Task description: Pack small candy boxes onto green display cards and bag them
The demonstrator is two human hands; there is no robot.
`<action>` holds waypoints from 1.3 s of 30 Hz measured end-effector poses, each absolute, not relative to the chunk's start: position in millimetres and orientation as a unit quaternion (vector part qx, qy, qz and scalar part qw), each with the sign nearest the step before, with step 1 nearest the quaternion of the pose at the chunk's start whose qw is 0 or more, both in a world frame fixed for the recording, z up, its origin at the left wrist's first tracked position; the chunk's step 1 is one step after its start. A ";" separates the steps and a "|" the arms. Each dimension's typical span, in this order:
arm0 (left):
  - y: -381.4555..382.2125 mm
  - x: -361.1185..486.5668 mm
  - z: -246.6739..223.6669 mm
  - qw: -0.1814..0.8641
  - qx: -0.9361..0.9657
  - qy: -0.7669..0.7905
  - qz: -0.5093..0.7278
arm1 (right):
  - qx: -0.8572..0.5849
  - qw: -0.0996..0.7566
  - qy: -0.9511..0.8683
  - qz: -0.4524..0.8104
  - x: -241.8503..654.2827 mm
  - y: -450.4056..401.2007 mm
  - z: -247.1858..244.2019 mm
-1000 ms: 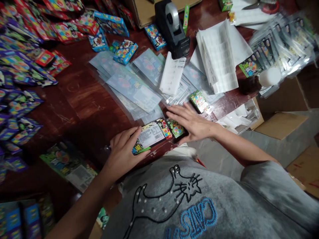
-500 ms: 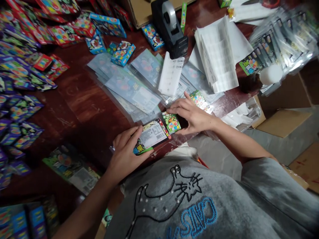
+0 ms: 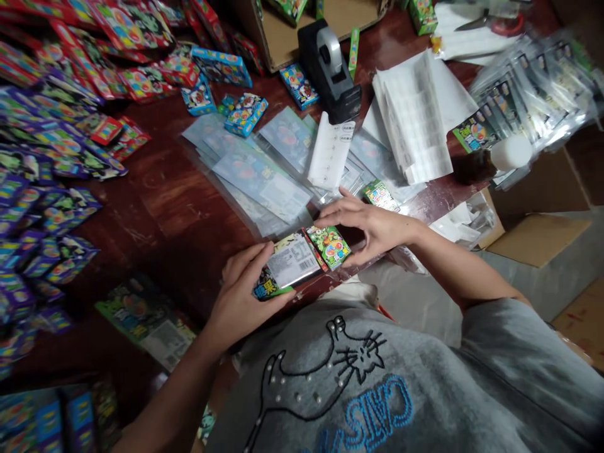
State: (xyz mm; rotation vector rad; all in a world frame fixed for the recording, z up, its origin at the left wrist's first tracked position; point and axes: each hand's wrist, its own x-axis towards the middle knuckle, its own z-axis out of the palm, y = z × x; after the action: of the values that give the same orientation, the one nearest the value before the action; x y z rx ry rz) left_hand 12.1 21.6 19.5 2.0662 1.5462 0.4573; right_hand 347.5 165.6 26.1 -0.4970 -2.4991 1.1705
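Note:
Near the table's front edge lies a flat printed packet (image 3: 290, 259) with a pale label and barcode facing up. My left hand (image 3: 245, 292) is closed around its left end, thumb along the near edge and fingers on the far one. A small green candy box (image 3: 329, 244) sits against the packet's red right end. My right hand (image 3: 370, 228) grips this box between thumb and fingers. Just beyond that hand lies another green box (image 3: 380, 195). Flat clear printed bags (image 3: 262, 182) are spread beyond the packet. Whether the green box is partly inside the packet, I cannot tell.
Piles of red boxes (image 3: 132, 25) and purple boxes (image 3: 70, 148) cover the left. A black tape dispenser (image 3: 325, 75), label sheets (image 3: 413, 116), a white-capped bottle (image 3: 509, 153) and filled bags (image 3: 533, 88) stand farther back. An open carton (image 3: 538, 242) is below the right edge.
The green box has come up against the packet's right end, with my right hand still on it. My left hand keeps its hold. The whole view has shifted slightly.

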 end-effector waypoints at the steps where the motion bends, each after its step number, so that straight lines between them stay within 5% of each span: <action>1: 21.7 13.1 19.8 0.262 0.760 0.570 0.173 | -0.167 0.168 -0.881 0.409 343.8 166.6 26.0; 10: 21.8 22.7 16.1 0.180 0.768 0.600 0.136 | -0.165 0.130 -0.919 0.332 326.9 167.7 9.8; 14: 24.7 41.6 22.8 0.174 0.727 0.639 0.183 | -0.209 0.216 -0.878 0.372 320.9 157.0 10.1; 19: 35.6 68.4 15.3 0.281 0.614 0.654 0.342 | -0.348 0.348 -0.734 0.469 300.8 138.2 15.6; 25: 47.4 54.7 -1.4 0.475 0.508 0.559 0.452 | -0.318 0.324 -0.732 0.507 287.1 136.1 18.0; 33: 56.1 34.7 2.2 0.449 0.462 0.581 0.497 | -0.407 0.396 -0.563 0.600 255.0 112.1 -2.2; 39: 52.7 17.1 -0.9 0.456 0.468 0.609 0.449 | -0.375 0.375 -0.580 0.619 246.7 110.0 -8.9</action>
State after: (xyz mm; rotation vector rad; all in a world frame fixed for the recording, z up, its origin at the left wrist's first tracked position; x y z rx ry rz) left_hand 17.1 52.7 -0.9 1.1532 1.5020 1.1077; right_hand 246.7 110.0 -8.9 -0.9596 -1.4837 1.5851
